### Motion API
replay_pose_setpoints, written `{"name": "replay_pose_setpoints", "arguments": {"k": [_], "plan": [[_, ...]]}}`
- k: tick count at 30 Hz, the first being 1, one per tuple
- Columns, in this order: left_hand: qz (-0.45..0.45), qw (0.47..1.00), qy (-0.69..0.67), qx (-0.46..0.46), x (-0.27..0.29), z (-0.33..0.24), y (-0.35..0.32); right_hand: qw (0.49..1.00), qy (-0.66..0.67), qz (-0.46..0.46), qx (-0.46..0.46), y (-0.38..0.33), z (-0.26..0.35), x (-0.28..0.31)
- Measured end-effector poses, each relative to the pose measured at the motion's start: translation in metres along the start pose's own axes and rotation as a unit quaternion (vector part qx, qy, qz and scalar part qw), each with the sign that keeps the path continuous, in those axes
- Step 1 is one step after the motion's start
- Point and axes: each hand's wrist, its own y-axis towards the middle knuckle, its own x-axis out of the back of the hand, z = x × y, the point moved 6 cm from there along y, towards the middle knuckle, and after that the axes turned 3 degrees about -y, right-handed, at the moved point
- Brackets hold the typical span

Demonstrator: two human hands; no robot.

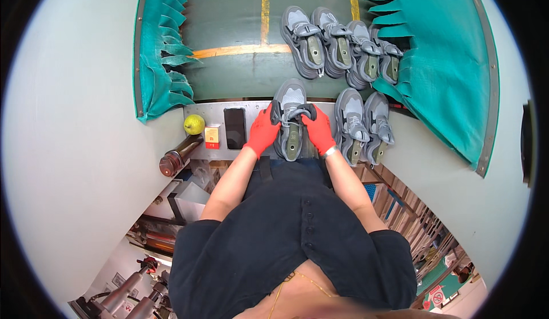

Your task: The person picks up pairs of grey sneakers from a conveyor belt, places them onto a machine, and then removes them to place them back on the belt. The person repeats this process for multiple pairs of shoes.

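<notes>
A grey shoe (293, 97) lies in front of me on the metal ledge, its toe pointing away and its olive insole showing. My left hand (265, 129), in a red glove with dark fingertips, is closed on the shoe's left side near the collar. On the other side my right hand (318, 128), gloved the same way, pinches at the tongue and laces. A matching pair of grey shoes (351, 115) stands on the ledge just right of my right hand.
Several more grey shoes (303, 42) sit on the green conveyor belt (229, 73) ahead, between teal fringed curtains (446, 67). Left on the ledge are a black phone (234, 128), a small box (212, 137), a yellow-green fruit (194, 124) and a brown bottle (180, 156).
</notes>
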Motion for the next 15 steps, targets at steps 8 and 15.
{"name": "replay_pose_setpoints", "arguments": {"k": [8, 15], "plan": [[0.005, 0.984, -0.177, 0.032, -0.008, 0.014, -0.01, 0.991, -0.111, -0.018, -0.074, 0.029, -0.025, 0.0], [0.047, 0.999, 0.006, 0.003, 0.001, -0.068, -0.014, 0.975, 0.162, 0.138, -0.055, 0.026, -0.03, -0.009]]}}
